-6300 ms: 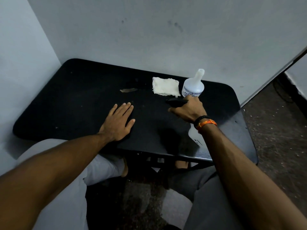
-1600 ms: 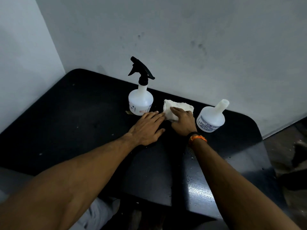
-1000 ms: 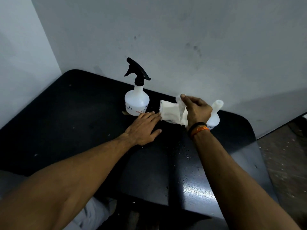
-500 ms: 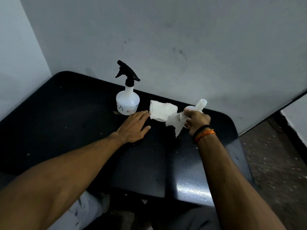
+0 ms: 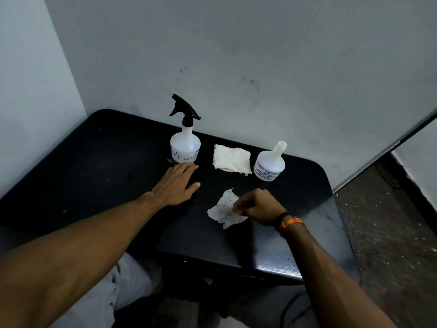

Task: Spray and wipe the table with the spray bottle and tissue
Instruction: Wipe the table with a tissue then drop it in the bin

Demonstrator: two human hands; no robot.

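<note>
Midway across the tabletop (image 5: 118,166), a tissue (image 5: 224,209) is pinched under the right hand (image 5: 257,205); the left hand (image 5: 176,183) is laid flat, open.

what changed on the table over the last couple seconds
The right hand peeled one tissue sheet off the tissue stack, carried it toward the near edge and now presses it on the table. The left hand stayed flat; the spray bottle and capless bottle did not move.

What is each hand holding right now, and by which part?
The right hand pinches a tissue by its right edge, against the table. The left hand lies flat, holding nothing.
</note>
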